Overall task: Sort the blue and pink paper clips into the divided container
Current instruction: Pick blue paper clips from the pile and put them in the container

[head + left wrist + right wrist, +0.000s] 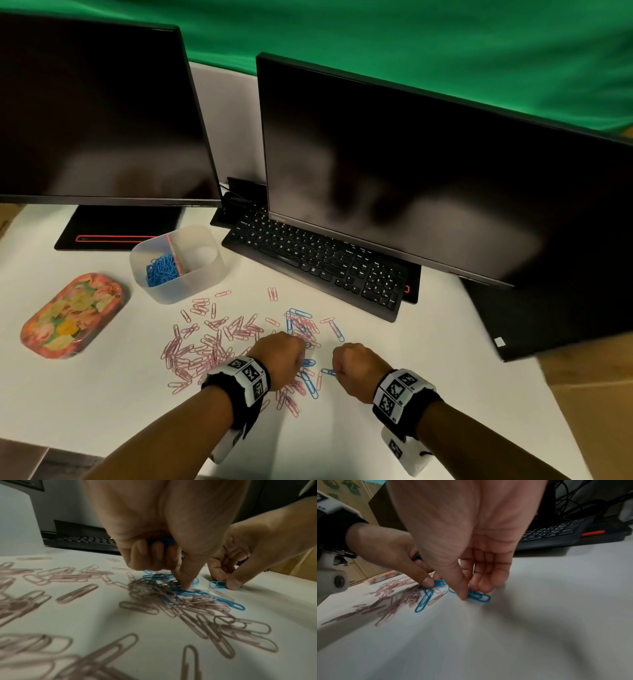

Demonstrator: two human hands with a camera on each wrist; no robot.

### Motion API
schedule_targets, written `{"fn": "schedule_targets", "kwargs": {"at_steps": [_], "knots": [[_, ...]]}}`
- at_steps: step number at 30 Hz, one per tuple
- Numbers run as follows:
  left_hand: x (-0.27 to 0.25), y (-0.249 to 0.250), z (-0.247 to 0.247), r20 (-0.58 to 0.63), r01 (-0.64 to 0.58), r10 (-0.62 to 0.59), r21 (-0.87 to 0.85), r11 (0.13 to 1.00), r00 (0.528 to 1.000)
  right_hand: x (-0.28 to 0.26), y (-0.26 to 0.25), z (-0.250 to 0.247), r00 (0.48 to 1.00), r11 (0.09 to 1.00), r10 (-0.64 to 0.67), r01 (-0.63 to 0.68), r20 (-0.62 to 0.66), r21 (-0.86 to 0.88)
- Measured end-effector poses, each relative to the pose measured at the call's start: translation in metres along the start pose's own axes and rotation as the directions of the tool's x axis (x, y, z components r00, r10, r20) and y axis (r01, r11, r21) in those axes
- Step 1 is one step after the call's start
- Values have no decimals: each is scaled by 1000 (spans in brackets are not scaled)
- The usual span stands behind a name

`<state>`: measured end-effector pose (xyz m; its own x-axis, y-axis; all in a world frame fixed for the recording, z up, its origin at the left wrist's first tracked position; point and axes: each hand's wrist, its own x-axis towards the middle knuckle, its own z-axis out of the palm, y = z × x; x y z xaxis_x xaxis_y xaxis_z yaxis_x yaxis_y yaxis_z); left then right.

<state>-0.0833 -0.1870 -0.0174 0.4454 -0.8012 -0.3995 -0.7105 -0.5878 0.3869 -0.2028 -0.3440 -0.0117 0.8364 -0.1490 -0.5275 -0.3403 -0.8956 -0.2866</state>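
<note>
Pink paper clips (205, 346) lie scattered across the white table, with blue paper clips (301, 318) mixed in near my hands. The translucent divided container (205, 277) stands behind the pile; its left compartment holds blue clips (161, 270), while the right one looks empty. My left hand (181, 585) keeps several blue clips (161, 540) under curled fingers and pinches another blue clip (175, 584) on the pile. My right hand (469, 595) pinches a blue clip (479, 597) against the table between thumb and fingers, just right of the pile.
A black keyboard (318, 263) and two dark monitors (411, 178) stand behind the clips. A flowered oval tin (72, 315) lies at the left. The table's right edge (561, 428) runs close to my right wrist.
</note>
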Motion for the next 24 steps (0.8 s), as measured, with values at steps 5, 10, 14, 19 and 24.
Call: {"fn": "schedule_targets", "kwargs": {"at_steps": [5,10,14,19,24], "knots": [[-6,-10,-2,-62,13,-33,-304,952,998,-2,1,4,998,993,67,-64,-21,96],[-9,-23,-1,-100,39,-100,-489,872,990,-3,-1,11,995,993,89,-85,-42,76],[-11,-28,2,-155,12,-101,-494,870,983,-3,-6,13,992,994,112,-111,-61,22],[-9,-30,2,-167,55,-172,-542,839,971,-6,-7,14,991,994,105,-103,-80,24],[-10,-27,-7,-140,73,-243,-713,697,960,-9,-7,16,989,988,134,-128,-69,92]]}}
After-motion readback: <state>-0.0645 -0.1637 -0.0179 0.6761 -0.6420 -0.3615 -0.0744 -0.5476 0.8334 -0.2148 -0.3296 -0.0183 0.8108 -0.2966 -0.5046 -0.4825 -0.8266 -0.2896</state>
